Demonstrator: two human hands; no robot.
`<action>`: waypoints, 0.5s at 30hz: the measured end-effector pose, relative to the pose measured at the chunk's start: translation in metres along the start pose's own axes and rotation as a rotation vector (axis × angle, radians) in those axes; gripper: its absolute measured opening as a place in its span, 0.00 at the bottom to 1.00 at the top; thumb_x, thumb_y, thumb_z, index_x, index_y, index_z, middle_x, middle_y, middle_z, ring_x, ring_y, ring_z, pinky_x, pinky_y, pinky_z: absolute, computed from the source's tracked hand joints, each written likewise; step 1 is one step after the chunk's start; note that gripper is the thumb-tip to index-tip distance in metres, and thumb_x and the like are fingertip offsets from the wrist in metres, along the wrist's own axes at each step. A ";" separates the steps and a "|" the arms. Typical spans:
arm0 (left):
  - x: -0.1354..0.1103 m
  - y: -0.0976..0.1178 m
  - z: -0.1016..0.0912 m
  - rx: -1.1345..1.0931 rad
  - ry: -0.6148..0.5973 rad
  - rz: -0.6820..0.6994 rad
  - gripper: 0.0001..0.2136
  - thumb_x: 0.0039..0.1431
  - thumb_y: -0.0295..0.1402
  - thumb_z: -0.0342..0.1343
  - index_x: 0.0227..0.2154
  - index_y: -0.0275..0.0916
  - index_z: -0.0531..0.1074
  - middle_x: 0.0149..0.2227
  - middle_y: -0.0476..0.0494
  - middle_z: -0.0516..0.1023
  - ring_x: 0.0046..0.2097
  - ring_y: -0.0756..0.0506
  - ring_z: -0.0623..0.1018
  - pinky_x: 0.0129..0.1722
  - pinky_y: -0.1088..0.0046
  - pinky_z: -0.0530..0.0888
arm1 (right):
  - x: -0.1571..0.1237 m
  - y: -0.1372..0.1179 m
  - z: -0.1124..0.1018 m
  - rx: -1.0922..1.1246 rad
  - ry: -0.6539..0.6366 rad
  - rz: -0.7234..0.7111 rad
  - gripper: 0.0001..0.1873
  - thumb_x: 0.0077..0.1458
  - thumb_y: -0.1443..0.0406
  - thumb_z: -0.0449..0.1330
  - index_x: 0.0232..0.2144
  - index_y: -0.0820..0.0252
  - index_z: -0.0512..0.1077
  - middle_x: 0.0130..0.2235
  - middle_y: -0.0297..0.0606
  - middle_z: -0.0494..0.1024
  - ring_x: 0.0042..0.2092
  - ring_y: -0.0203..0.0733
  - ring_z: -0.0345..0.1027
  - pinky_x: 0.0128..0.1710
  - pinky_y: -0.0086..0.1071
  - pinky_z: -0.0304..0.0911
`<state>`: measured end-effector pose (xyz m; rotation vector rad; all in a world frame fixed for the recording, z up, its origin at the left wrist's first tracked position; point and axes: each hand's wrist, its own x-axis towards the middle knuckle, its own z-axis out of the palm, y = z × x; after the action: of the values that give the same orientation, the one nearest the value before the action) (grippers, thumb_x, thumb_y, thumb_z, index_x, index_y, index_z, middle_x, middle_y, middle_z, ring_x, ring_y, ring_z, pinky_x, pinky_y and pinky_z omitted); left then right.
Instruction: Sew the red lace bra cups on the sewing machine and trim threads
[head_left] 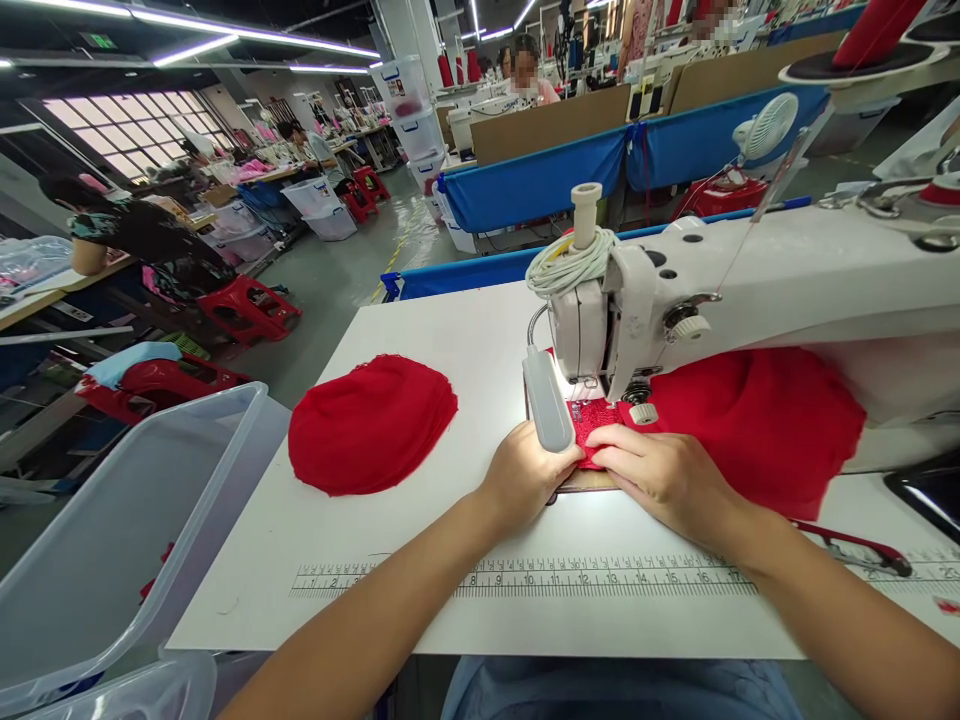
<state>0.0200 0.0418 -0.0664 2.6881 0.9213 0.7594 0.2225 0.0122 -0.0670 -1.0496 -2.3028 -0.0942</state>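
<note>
Under the needle of a white sewing machine (757,270) lies a piece of red fabric (592,418), lit by a small grey lamp (547,400). My left hand (525,478) pinches the fabric's near left edge, its fingertips partly behind the lamp. From the right, my right hand (667,485) presses its closed fingers onto the same fabric, close to the presser foot. A larger spread of red cloth (765,430) extends beneath the machine arm to the right; I cannot tell whether it joins the piece at the needle.
A rounded stack of red fabric (371,425) lies on the white table (247,570) at left. A clear plastic bin (135,540) stands beside the table. Glasses (855,545) rest near my right forearm, along a printed ruler (525,578). Other people sit at workstations beyond.
</note>
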 end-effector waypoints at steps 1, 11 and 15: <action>-0.001 0.001 -0.001 0.034 -0.018 0.007 0.13 0.65 0.26 0.46 0.26 0.38 0.71 0.29 0.46 0.72 0.31 0.49 0.69 0.30 0.73 0.66 | 0.000 0.000 -0.001 -0.001 -0.016 -0.029 0.15 0.66 0.66 0.50 0.35 0.57 0.76 0.37 0.37 0.81 0.30 0.34 0.70 0.27 0.26 0.59; -0.013 0.012 -0.014 0.300 -0.079 0.127 0.22 0.69 0.44 0.40 0.40 0.33 0.74 0.35 0.37 0.76 0.29 0.46 0.72 0.26 0.70 0.69 | -0.003 0.000 -0.001 -0.060 -0.040 -0.036 0.15 0.63 0.70 0.51 0.27 0.60 0.73 0.42 0.40 0.83 0.25 0.34 0.71 0.22 0.29 0.54; -0.014 0.014 -0.013 0.347 -0.063 0.138 0.25 0.68 0.47 0.39 0.47 0.31 0.73 0.42 0.32 0.77 0.38 0.41 0.76 0.35 0.63 0.75 | -0.004 -0.002 0.002 -0.144 -0.033 0.029 0.15 0.59 0.73 0.49 0.26 0.62 0.72 0.37 0.41 0.83 0.20 0.32 0.66 0.18 0.30 0.48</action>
<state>0.0107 0.0227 -0.0565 3.0846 0.9349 0.5810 0.2219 0.0086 -0.0698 -1.1639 -2.3380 -0.2358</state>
